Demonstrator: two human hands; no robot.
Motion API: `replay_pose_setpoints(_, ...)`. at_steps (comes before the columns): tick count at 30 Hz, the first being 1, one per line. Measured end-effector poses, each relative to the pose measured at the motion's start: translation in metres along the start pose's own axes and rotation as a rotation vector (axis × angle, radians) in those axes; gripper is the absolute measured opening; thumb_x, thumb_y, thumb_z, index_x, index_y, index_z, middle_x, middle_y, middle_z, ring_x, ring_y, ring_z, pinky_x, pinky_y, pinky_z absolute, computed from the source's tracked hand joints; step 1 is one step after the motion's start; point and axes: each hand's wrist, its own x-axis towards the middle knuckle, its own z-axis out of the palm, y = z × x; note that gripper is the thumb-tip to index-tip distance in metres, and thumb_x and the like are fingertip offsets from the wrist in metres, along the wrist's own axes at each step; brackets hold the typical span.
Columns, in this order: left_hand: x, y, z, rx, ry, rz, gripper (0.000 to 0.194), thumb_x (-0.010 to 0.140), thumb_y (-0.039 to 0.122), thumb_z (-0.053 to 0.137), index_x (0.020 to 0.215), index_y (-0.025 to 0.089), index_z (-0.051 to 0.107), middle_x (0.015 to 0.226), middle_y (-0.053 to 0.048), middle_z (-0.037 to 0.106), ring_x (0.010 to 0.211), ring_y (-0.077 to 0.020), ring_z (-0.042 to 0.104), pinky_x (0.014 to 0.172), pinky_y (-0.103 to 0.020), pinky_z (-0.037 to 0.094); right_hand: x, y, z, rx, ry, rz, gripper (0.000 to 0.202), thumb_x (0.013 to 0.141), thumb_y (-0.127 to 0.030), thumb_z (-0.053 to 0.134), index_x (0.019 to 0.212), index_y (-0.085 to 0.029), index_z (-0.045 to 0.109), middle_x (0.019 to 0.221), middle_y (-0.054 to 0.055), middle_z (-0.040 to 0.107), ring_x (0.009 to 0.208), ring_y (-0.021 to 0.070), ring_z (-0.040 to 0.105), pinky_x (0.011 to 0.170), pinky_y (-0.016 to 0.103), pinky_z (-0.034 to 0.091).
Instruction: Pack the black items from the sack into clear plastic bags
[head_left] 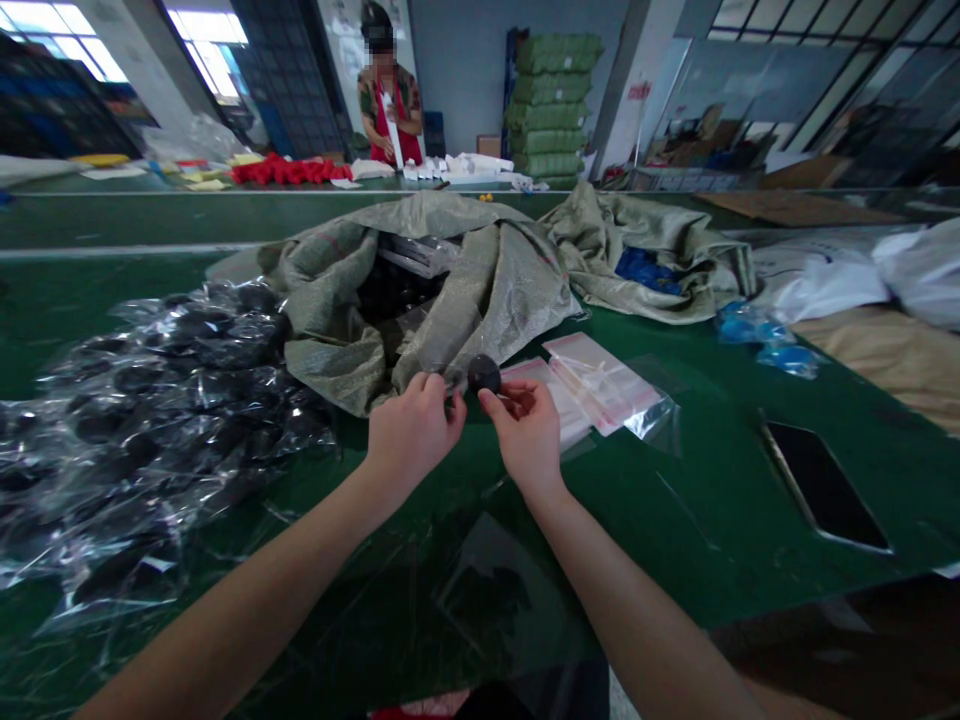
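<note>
Between the fingertips of my right hand point(529, 430) is a small round black piece point(484, 374), held just above the table. My left hand point(416, 425) is closed in a pinch beside it, on what looks like a thin clear plastic bag point(444, 352) whose edges are faint. Close to my right hand lie stacks of flat clear bags point(600, 380) with pinkish strips. Directly beyond my hands, an open woven sack point(517, 280) holds dark pieces. A heap of bagged black pieces point(187, 390) spreads out to the left.
A phone point(825, 485) lies on the green table point(697, 520) at right. Another woven sack point(675, 235) holds blue items, with blue bagged pieces point(772, 335) nearby. White sacks point(825, 270) stand farther right. Across the table, a person point(390, 110) handles a white piece near red items point(292, 170).
</note>
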Motion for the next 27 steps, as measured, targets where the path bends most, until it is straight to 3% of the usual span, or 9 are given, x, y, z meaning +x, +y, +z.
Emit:
replay_pose_setpoints(4,0.006,-0.005,0.007,-0.081,-0.082,-0.035,0.054,0.090,0.055,0.033,0.078,0.015,0.066,0.081,-0.015,0.068,0.073,-0.0282,0.066,0.064,-0.035,0.045,0.002,0.004,0.000,0.103,-0.015,0.043,0.036,0.071,-0.034,0.074,0.092,-0.020,0.048,0.084,0.003,0.067,0.074,0.0169,0.069,0.074,0.034,0.058)
replay_pose_setpoints(7,0.010,-0.007,0.015,-0.225,-0.132,-0.033,0.052,0.088,0.057,0.037,0.075,0.016,0.066,0.077,-0.013,0.069,0.074,-0.0257,0.066,0.065,-0.033,0.045,0.003,0.006,0.001,0.185,-0.029,0.083,0.038,0.071,-0.035,0.074,0.091,-0.021,0.045,0.081,0.001,0.068,0.071,0.0166,0.070,0.074,0.034,0.059)
replay_pose_setpoints(14,0.012,-0.008,0.032,-0.609,-0.018,0.001,0.033,0.090,0.038,0.041,0.086,0.016,0.066,0.080,-0.005,0.069,0.067,-0.0142,0.060,0.064,-0.025,0.041,0.002,0.007,0.004,0.359,-0.082,0.215,0.045,0.067,-0.035,0.077,0.088,-0.023,0.039,0.073,-0.004,0.070,0.062,0.0153,0.070,0.067,0.030,0.061)
replay_pose_setpoints(19,0.011,-0.008,0.038,-0.629,0.038,0.020,0.029,0.088,0.033,0.042,0.073,0.016,0.061,0.067,-0.003,0.062,0.060,-0.0127,0.053,0.059,-0.024,0.036,0.001,0.004,0.006,0.500,-0.071,0.299,0.051,0.064,-0.034,0.080,0.089,-0.024,0.037,0.064,-0.006,0.068,0.056,0.0134,0.069,0.057,0.023,0.059)
replay_pose_setpoints(24,0.008,-0.006,0.044,-0.607,0.026,0.050,0.016,0.080,0.024,0.050,0.069,0.017,0.059,0.068,-0.002,0.061,0.061,-0.0127,0.052,0.058,-0.025,0.035,0.003,0.001,0.007,0.607,-0.043,0.371,0.056,0.058,-0.036,0.084,0.087,-0.024,0.037,0.064,-0.007,0.068,0.055,0.0137,0.069,0.052,0.020,0.058)
replay_pose_setpoints(27,0.007,-0.005,0.045,-0.599,0.049,0.051,0.024,0.085,0.028,0.047,0.067,0.017,0.057,0.066,-0.002,0.059,0.059,-0.0128,0.051,0.057,-0.025,0.034,0.002,0.000,0.007,0.599,-0.051,0.365,0.056,0.059,-0.034,0.084,0.088,-0.024,0.037,0.063,-0.006,0.067,0.054,0.0125,0.069,0.053,0.018,0.058)
